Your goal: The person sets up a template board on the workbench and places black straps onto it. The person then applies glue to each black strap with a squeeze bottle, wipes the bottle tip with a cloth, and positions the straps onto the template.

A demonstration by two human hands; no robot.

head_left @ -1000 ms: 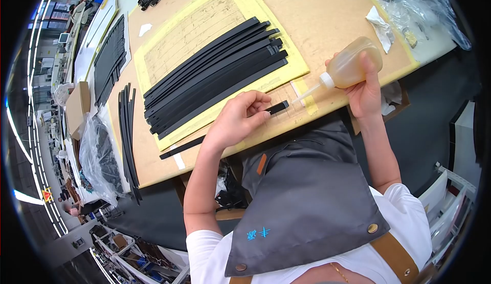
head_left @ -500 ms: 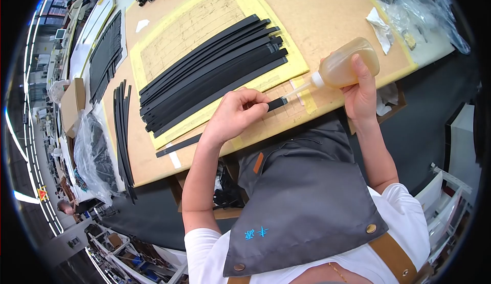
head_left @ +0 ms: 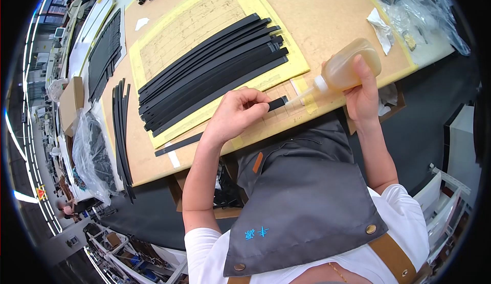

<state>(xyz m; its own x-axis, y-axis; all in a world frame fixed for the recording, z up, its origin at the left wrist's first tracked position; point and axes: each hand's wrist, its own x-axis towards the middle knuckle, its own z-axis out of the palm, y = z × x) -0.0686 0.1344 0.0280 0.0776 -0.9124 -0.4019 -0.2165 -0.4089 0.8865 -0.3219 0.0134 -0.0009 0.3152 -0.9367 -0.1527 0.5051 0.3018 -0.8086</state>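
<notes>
My left hand [head_left: 239, 111] is closed on a black strap [head_left: 277, 103], pinching it near its right end at the table's front edge. Past my wrist, the strap's other end shows at the lower left. In my right hand [head_left: 364, 87] is a translucent squeeze bottle [head_left: 353, 65] of amber liquid that looks like glue, tilted so its thin nozzle points down left. The nozzle tip is at or just beside the strap's end; whether they touch I cannot tell. Several more black straps [head_left: 209, 71] lie side by side behind my left hand.
A yellow-edged board [head_left: 255, 5] lies under the row of straps. To the left are loose narrow black strips [head_left: 121, 135] and clear plastic wrapping [head_left: 92, 156]. A crumpled white paper [head_left: 379, 30] and a plastic bag [head_left: 419, 13] lie at the far right of the table [head_left: 317, 13].
The bottle and my right hand have shifted slightly to the right, with the nozzle tip now at the outer end of the strap. My left hand has stayed nearly still.
</notes>
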